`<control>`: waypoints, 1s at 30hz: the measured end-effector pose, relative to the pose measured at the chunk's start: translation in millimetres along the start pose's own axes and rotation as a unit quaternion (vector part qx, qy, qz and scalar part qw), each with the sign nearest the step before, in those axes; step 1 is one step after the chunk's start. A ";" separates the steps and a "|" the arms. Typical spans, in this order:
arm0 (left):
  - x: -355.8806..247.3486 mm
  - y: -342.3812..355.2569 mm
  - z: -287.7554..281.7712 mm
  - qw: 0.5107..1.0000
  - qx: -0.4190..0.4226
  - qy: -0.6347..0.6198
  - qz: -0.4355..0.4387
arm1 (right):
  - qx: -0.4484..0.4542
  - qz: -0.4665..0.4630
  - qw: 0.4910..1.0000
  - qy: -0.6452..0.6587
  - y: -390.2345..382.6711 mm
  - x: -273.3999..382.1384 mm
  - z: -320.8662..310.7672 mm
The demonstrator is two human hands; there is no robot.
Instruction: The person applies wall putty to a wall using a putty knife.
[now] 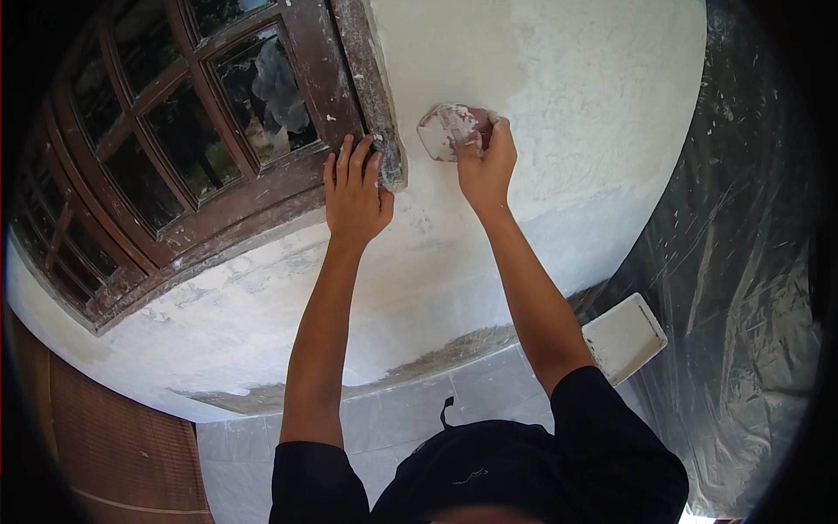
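Note:
My left hand [356, 194] rests with its fingers spread on the lower right corner of the brown wooden window frame [262, 194], which is spotted with white. To its right, my right hand [489, 166] is closed on a flat putty scraper [443, 131]. Pale putty smears the scraper's face, and reddish patches show at its edge. The scraper is held up against the off-white wall [471, 52], just beside the window's edge. Whether its blade touches the wall I cannot tell. Part of its grip is hidden by my fingers.
A white rectangular tray [625, 339] with pale stuff in it lies low on the right. Dark plastic sheeting [742, 349] covers the right side. Below the wall runs a grey tiled floor [236, 463], with a brown woven panel [113, 428] at lower left.

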State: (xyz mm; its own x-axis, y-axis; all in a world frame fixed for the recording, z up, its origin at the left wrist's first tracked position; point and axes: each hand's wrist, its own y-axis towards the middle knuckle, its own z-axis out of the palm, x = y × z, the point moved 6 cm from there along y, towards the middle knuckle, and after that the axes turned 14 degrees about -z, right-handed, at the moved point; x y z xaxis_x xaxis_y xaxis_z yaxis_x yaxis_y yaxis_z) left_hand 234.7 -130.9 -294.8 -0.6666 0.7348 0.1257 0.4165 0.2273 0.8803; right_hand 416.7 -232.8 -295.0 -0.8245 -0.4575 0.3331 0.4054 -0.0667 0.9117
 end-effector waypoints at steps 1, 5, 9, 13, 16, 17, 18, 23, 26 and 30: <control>-1.1 0.2 0.8 1.000 -0.004 0.000 0.000 | -0.060 0.052 0.997 -0.025 0.5 -9.7 -9.2; 4.1 -2.4 -0.3 1.000 -0.002 0.013 -0.004 | -0.152 0.104 0.979 0.088 -2.2 6.7 -20.8; -0.6 -1.3 -0.6 1.000 -0.005 -0.005 0.003 | 0.040 -0.024 0.999 0.017 -1.7 11.1 9.8; 1.6 -3.5 0.3 1.000 0.000 0.007 0.000 | -0.182 0.149 0.969 0.070 -11.4 -11.3 -19.7; 0.5 -1.5 -1.0 1.000 -0.003 0.001 0.004 | -0.044 0.010 0.998 0.044 -18.1 17.3 -2.7; -0.9 -0.9 -1.7 1.000 -0.007 -0.003 0.006 | 0.012 -0.042 0.999 0.019 -19.3 25.3 7.4; -1.8 -0.8 -1.3 1.000 -0.007 -0.005 0.008 | 0.012 -0.028 0.999 0.028 -19.7 20.8 8.9; 2.2 -4.0 -1.3 1.000 -0.010 0.003 0.007 | -0.221 0.208 0.944 0.126 -22.0 -6.8 -20.4; 3.4 -4.9 -0.5 1.000 -0.022 0.000 0.011 | -0.061 0.066 0.995 0.051 -19.7 12.1 -6.9; -1.7 -3.1 1.6 1.000 -0.019 -0.005 0.013 | -0.056 0.028 0.998 -0.002 -23.8 -4.3 -4.8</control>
State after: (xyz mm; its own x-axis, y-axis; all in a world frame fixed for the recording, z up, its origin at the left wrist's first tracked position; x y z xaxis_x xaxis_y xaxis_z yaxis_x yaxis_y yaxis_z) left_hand 235.6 -131.8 -298.5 -0.6496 0.7464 0.1446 0.4093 0.1830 0.8939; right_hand 412.4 -233.5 -319.3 -0.8000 -0.4606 0.3845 0.4932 -0.1400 0.8586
